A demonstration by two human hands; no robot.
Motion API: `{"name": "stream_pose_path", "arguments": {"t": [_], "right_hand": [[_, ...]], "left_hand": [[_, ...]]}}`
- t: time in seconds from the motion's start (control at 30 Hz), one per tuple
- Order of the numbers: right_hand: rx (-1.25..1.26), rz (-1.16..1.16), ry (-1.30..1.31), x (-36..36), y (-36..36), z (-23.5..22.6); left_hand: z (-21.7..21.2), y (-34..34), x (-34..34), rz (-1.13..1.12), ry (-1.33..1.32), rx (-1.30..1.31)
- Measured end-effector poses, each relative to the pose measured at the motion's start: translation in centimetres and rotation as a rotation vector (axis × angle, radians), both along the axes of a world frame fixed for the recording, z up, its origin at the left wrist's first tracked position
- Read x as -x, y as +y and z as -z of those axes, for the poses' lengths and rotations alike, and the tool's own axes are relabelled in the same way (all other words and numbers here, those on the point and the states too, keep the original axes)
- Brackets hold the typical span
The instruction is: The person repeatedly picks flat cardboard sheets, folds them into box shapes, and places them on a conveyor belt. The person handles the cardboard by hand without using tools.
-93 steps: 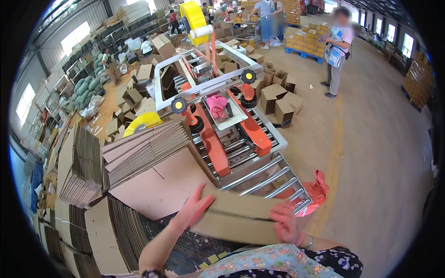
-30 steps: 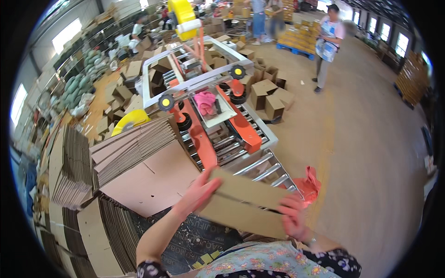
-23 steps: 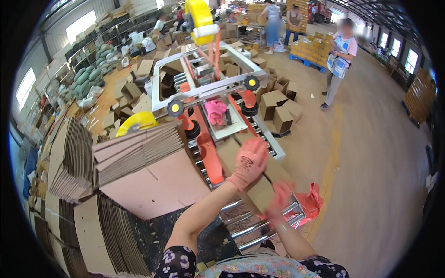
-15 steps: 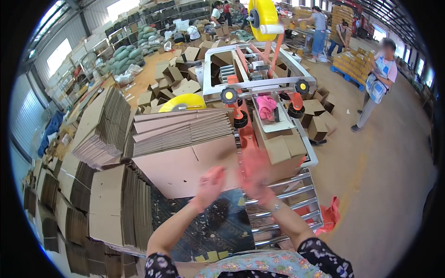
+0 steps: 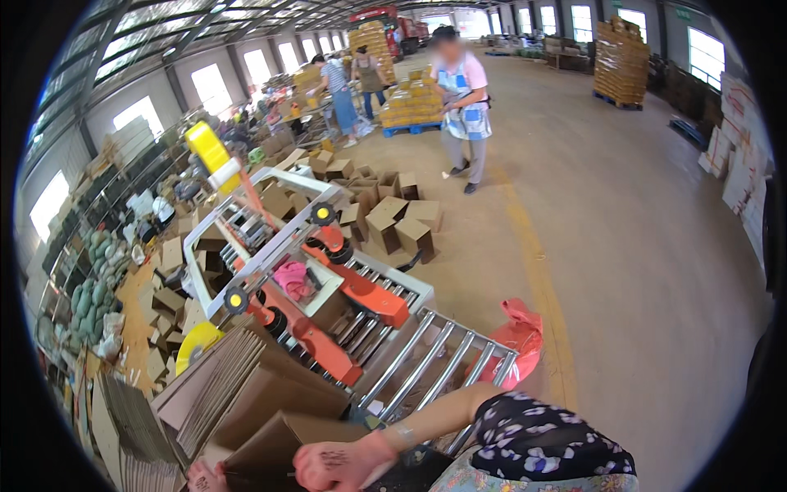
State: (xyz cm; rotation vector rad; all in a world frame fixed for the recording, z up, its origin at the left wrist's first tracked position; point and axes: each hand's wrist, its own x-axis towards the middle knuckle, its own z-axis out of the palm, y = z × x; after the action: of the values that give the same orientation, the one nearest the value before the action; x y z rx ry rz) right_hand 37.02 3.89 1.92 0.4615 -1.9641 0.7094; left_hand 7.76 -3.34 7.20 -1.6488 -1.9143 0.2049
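Low in the view, a brown cardboard box [image 5: 283, 435] stands partly unfolded between my hands, its lower part cut off by the picture edge. My left hand [image 5: 206, 477], in a pink glove, is closed at the box's left edge and only partly in view. At its right side, my right hand [image 5: 343, 465], gloved in pink with dark marks on the back, has its fingers curled against the cardboard. Just beyond leans a stack of flat folded boxes [image 5: 221, 389].
A box-taping machine with orange side guides [image 5: 373, 295] and a yellow tape roll [image 5: 211, 156] stands ahead. Its metal roller track [image 5: 443, 353] extends toward me, beside a red plastic bag [image 5: 516, 340]. Brown boxes [image 5: 393, 221] lie beyond. A person in an apron [image 5: 466, 98] stands farther off.
The view has swung right. My hands, raised before the flat stack earlier, are now lower, at a partly unfolded box. The box on the near rollers has gone farther into the machine.
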Motion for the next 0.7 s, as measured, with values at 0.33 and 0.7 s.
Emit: {"name": "stream_pose_path", "arguments": {"t": [0.33, 0.7], "right_hand": [[0.447, -0.305, -1.362, -3.2, -5.0, 4.6], [-0.2, 1.128, -0.593, -8.8, -0.5, 7.6]], "left_hand": [[4.2, -8.5, -15.9, 0.715, -0.376, 0.376], [4.8, -8.1, -13.8, 0.714, -0.378, -0.045]]}}
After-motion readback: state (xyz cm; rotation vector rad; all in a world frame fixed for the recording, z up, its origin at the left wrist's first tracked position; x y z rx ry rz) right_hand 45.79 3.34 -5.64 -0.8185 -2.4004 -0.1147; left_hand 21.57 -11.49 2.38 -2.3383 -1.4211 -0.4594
